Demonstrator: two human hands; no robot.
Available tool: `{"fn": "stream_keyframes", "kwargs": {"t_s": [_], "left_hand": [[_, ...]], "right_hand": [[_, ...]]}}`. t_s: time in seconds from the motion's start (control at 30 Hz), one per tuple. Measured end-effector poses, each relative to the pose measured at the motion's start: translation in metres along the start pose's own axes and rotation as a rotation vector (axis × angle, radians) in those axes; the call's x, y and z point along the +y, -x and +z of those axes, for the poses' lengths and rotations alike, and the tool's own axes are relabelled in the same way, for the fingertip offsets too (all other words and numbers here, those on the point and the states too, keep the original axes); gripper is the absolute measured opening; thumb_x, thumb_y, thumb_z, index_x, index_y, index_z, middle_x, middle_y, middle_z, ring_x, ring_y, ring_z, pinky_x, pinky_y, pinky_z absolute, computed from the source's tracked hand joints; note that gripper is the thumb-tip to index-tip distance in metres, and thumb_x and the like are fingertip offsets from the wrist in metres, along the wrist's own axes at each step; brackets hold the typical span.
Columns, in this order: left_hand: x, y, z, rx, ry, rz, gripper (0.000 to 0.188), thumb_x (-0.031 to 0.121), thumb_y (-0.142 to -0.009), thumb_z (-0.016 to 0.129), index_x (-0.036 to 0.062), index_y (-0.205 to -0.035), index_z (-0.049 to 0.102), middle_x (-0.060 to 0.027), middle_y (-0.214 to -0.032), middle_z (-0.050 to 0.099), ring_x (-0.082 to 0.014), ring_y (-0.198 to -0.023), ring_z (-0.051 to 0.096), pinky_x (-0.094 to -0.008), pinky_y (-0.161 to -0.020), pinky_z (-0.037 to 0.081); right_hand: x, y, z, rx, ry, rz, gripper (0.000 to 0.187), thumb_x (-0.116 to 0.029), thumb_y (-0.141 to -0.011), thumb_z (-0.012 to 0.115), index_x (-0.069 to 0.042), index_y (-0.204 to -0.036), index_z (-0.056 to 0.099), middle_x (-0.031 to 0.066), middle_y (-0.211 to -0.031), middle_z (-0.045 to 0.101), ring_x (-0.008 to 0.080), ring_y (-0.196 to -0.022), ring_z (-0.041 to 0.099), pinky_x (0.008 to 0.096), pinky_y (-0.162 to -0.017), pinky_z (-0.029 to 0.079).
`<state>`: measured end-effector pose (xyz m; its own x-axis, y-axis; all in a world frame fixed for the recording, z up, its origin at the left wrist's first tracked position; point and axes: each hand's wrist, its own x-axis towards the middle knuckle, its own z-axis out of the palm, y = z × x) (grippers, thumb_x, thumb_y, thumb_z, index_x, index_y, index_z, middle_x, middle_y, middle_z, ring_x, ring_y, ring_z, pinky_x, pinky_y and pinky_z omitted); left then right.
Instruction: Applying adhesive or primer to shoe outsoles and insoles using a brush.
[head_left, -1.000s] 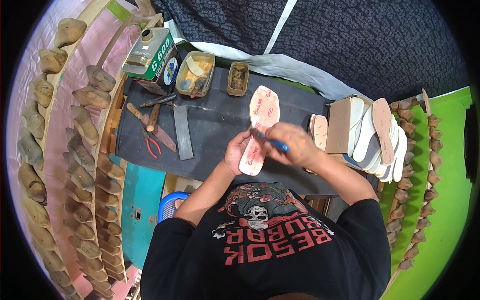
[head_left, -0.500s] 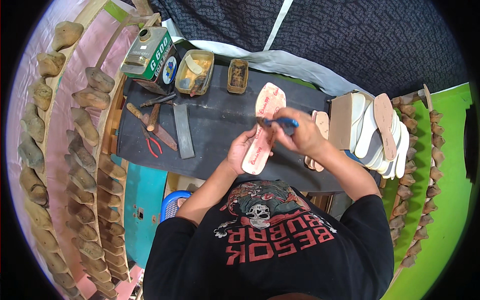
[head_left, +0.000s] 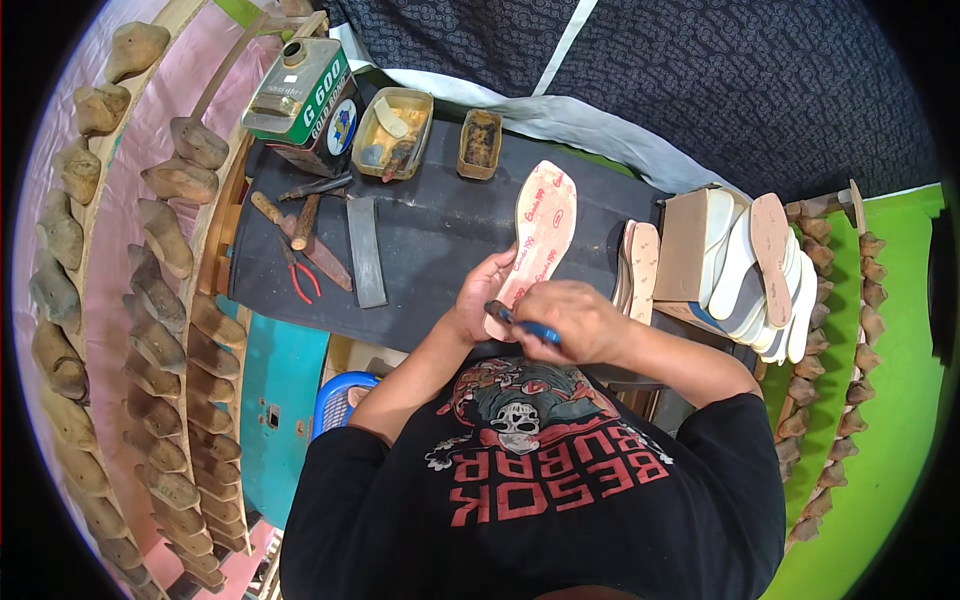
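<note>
My left hand [head_left: 483,293] holds a pale shoe insole [head_left: 547,215] by its left edge near the heel, thumb over the top face. Red print runs along that face, and the insole tilts with its toe end away from me. In my closed right hand [head_left: 580,318] is a blue-handled brush [head_left: 538,331]; its dark tip is at the heel end of the insole. The right hand covers part of the heel. To the right, a few more insoles [head_left: 642,262] lie stacked on the dark table [head_left: 440,290].
A cardboard box [head_left: 688,250] overflows with white soles [head_left: 737,270] at right. Far left stand a metal can [head_left: 305,100], a glue-stained tub [head_left: 400,125] and a smaller tub [head_left: 480,150]. Red pliers [head_left: 302,280], a grey bar [head_left: 367,255] and wooden-handled tools lie nearby. Shoe lasts [head_left: 155,285] line side racks.
My right hand has drawn the brush from the middle of the insole toward me, down to the heel end. My left hand keeps its hold; the view has shifted slightly.
</note>
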<state>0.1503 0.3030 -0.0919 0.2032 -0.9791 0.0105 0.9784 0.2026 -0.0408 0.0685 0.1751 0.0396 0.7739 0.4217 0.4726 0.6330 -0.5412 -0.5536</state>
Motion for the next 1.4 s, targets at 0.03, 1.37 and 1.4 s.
{"fn": "stream_keyframes", "kwargs": {"t_s": [0.03,1.37,1.4], "left_hand": [[0.0,-0.001,-0.004,0.113,-0.049,0.008,0.05,0.036,-0.103,0.041,0.0032,-0.14,0.051,-0.0164,-0.133,0.062,-0.0288,-0.119,0.062,-0.0437,-0.107,0.046],[0.016,-0.009,0.003,0.228,0.06,0.161,0.052,0.049,-0.103,0.046,0.007,-0.131,0.059,-0.0172,-0.11,0.071,-0.03,-0.092,0.071,-0.0434,-0.081,0.059],[0.019,-0.008,0.003,0.287,-0.057,0.173,0.052,0.052,-0.102,0.047,0.0087,-0.127,0.061,-0.0135,-0.103,0.072,-0.0275,-0.084,0.072,-0.0403,-0.071,0.06]], "right_hand": [[0.002,-0.004,-0.004,0.039,0.031,0.018,0.027,-0.005,-0.081,0.073,-0.002,-0.103,0.057,0.0114,-0.077,0.061,0.0316,-0.07,0.065,0.042,-0.063,0.054],[0.018,0.007,-0.006,0.218,0.128,0.128,0.032,-0.001,-0.082,0.072,0.002,-0.108,0.054,0.0153,-0.09,0.068,0.0335,-0.074,0.07,0.0403,-0.068,0.058],[0.015,0.009,-0.005,0.174,0.093,0.119,0.032,-0.001,-0.082,0.073,0.003,-0.107,0.054,0.0149,-0.09,0.068,0.033,-0.073,0.069,0.0405,-0.067,0.058]]}}
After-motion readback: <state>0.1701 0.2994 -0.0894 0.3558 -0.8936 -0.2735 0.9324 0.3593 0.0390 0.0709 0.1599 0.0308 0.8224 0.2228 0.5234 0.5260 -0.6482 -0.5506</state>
